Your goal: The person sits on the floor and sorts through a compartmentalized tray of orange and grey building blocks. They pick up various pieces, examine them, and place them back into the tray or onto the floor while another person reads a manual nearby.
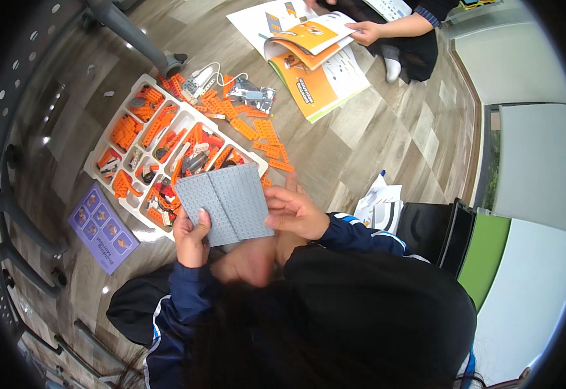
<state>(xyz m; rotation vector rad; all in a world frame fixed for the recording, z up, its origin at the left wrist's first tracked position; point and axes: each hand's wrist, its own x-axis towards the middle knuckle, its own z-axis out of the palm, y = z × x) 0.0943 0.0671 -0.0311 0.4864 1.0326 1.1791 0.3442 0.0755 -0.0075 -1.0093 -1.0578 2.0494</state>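
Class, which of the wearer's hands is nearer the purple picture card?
Left: the left hand is right of the purple picture card; the right hand is farther right.

1. L hand (192,236) grips gray studded plate (234,201), thumb on top
2. R hand (298,211) at plate's R edge, fingers bent
3. White tray (180,120) just beyond, w/ orange pcs (126,133); more on floor (373,139)
4. Purple card (101,227) near tray
5. Other person's hand (366,32) on open booklet (312,91)

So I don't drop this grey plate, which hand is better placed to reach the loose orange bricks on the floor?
Probably your right hand: it's open, nearer those orange bricks, while your left hand grips the grey studded plate, thumb on top.
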